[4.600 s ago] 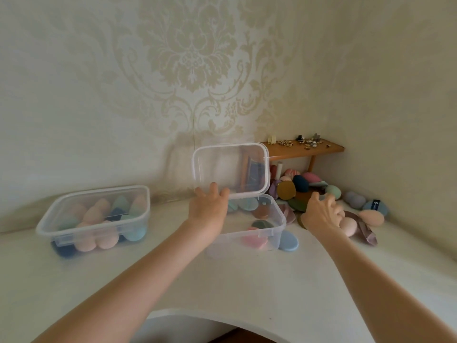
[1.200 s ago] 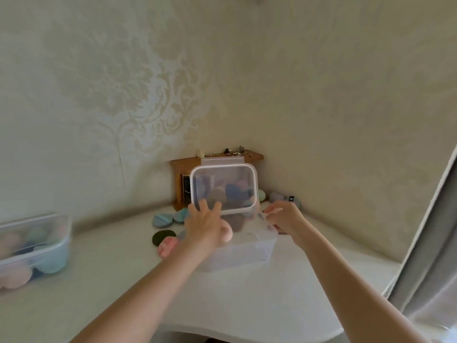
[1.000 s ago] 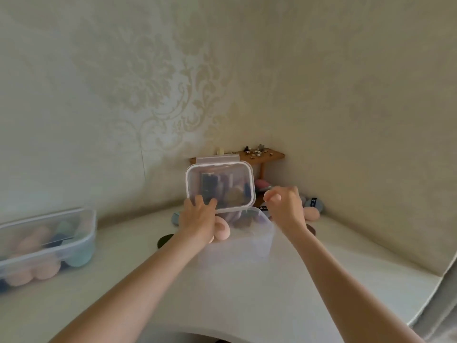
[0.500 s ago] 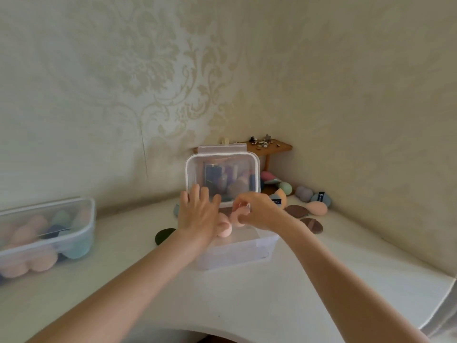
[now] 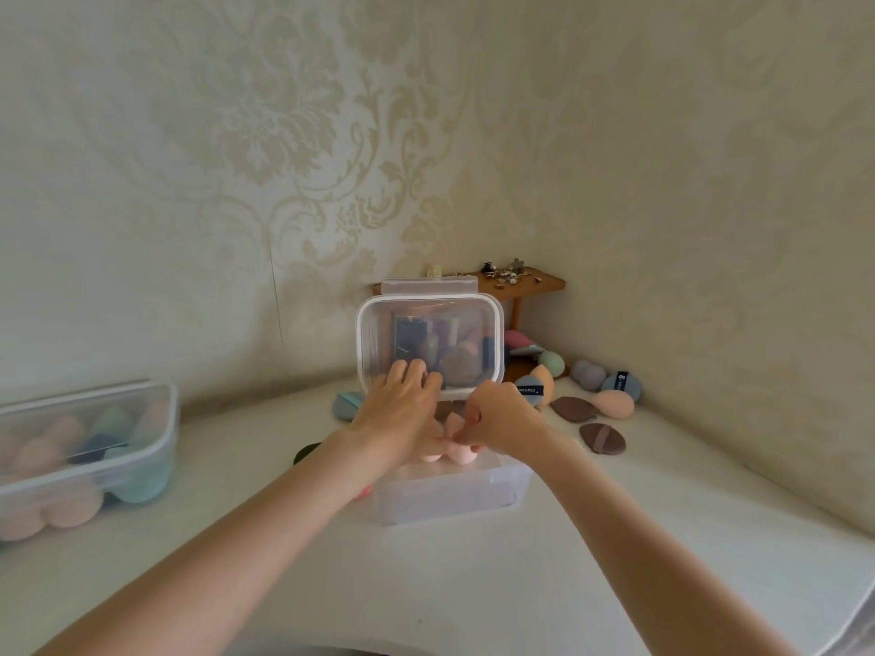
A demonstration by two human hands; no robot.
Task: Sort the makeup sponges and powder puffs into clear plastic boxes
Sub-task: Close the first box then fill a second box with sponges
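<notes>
A clear plastic box [image 5: 450,497] stands open at the middle of the white table. Its clear lid [image 5: 428,333] is held upright behind it by my left hand [image 5: 400,419], whose fingers rest on the lid's lower edge. Two pink sponges [image 5: 432,455] show just under that hand, over the box. My right hand [image 5: 504,419] is beside the left one, fingertips pinched on a pink sponge [image 5: 453,424] above the box opening. A second clear box [image 5: 142,419], lidded and filled with peach, teal and dark sponges, sits at the far left.
Loose sponges and puffs lie in the corner: brown puffs [image 5: 602,438], a peach sponge [image 5: 614,403], blue ones [image 5: 620,385], a green one [image 5: 551,363]. A blue puff [image 5: 348,403] and a dark puff [image 5: 307,452] lie left of the box. A small wooden shelf [image 5: 525,280] holds trinkets.
My right hand came left from the corner pile to the box with a pink sponge and now meets my left hand. The lid stays upright.
</notes>
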